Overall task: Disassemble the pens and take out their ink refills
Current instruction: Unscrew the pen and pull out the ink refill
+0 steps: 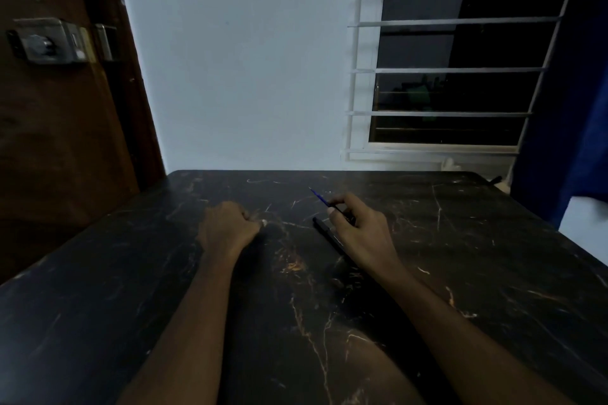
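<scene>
Ink refill (pixel 318 197): thin blue rod with a fine tip, pointing up and away from the person; its lower end is pinched in the right hand (pixel 357 228); it looks free of any barrel along the part that shows
Pen barrel (pixel 325 233): dark tube lying on the surface (pixel 460 256) just left of the right hand, its near end hidden under that hand; whether the hand presses on it I cannot tell
How the refill will handle: judged very light and slender, likely to flex if pushed sideways; the tip is the fragile, inky end, so hold is best taken on the shaft near the back
How the barrel will handle: judged light, stiff and smooth, apt to roll on the polished surface; best taken across its middle
Right grip: thumb and fingertips pressed together on the refill; the other fingers curled loosely below
Left hand (pixel 227 227): resting on the surface, well apart from the pen parts; fingers curled into a loose fist; whether it encloses some small part I cannot tell
Other pens: none in view; the light is dim and small pieces could be missed
</scene>
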